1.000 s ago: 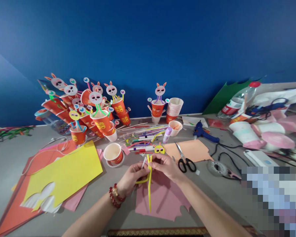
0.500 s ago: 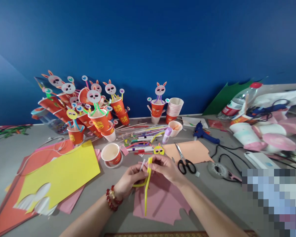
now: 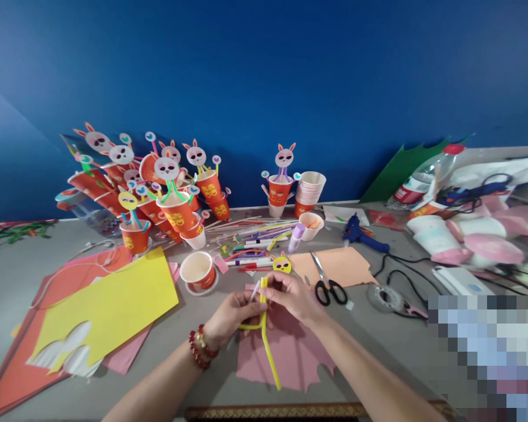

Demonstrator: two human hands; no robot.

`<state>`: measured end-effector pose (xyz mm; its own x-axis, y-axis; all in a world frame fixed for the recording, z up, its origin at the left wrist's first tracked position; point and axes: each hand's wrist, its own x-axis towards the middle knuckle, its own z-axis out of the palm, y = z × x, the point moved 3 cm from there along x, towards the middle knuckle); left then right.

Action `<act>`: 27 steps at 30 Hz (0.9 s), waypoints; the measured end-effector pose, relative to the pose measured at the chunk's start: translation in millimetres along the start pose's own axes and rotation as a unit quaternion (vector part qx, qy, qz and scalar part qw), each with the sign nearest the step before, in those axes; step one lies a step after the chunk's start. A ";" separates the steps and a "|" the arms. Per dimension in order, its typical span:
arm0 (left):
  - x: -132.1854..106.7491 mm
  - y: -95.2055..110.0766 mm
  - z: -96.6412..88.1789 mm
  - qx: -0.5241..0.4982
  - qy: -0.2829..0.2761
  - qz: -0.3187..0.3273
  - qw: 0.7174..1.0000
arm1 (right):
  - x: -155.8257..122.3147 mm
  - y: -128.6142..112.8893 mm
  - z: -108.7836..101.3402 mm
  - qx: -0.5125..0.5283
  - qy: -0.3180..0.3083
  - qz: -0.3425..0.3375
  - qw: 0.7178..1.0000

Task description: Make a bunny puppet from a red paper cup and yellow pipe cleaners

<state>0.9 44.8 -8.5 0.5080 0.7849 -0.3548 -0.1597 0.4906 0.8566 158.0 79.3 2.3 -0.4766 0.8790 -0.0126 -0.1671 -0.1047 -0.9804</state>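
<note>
In front of me my left hand (image 3: 229, 316), with red bead bracelets on its wrist, pinches a yellow pipe cleaner (image 3: 269, 354). My right hand (image 3: 293, 296) grips its upper part with thumb and fingers. The strands lie side by side at the top; one leg hangs down and another curves under my left fingers. A thin white stick (image 3: 256, 291) also pokes up from my left hand. Below lies a cut pink sheet (image 3: 281, 366). A yellow rabbit face (image 3: 282, 264) rests just beyond my right fingers. Black-handled scissors (image 3: 328, 284) lie to the right on an orange sheet (image 3: 352, 266).
Red cups with rabbit figures (image 3: 176, 214) crowd the back left. An open cup (image 3: 198, 271) stands by yellow paper (image 3: 127, 310). Markers (image 3: 250, 262), a glue stick (image 3: 296, 237) and stacked cups (image 3: 310, 190) are behind. Rightward are a blue glue gun (image 3: 363, 234) and tape (image 3: 385, 298).
The pipe cleaner's hanging leg has swung to the right at its lower end. Both hands stay closed on it, and the view has shifted slightly.
</note>
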 end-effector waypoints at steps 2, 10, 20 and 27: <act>0.7 -1.0 0.3 0.001 0.002 -0.005 1.000 | 0.8 -0.9 -1.0 0.005 -0.004 0.023 1.000; 0.0 -0.6 0.9 0.009 0.003 -0.011 1.000 | 3.1 0.0 -3.9 0.019 -0.017 0.053 0.998; -3.0 4.9 0.5 0.030 -0.026 -0.019 0.999 | 2.0 3.5 -9.3 0.027 0.015 0.038 0.999; -8.3 8.1 3.2 0.034 -0.003 -0.019 0.999 | 0.9 -9.8 -12.9 0.086 0.092 0.001 0.992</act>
<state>-1.9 41.0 2.5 0.5184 0.7637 -0.3848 -0.0828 0.4927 0.8662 170.2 87.2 9.3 -0.3134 0.9474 -0.0650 -0.3198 -0.1698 -0.9321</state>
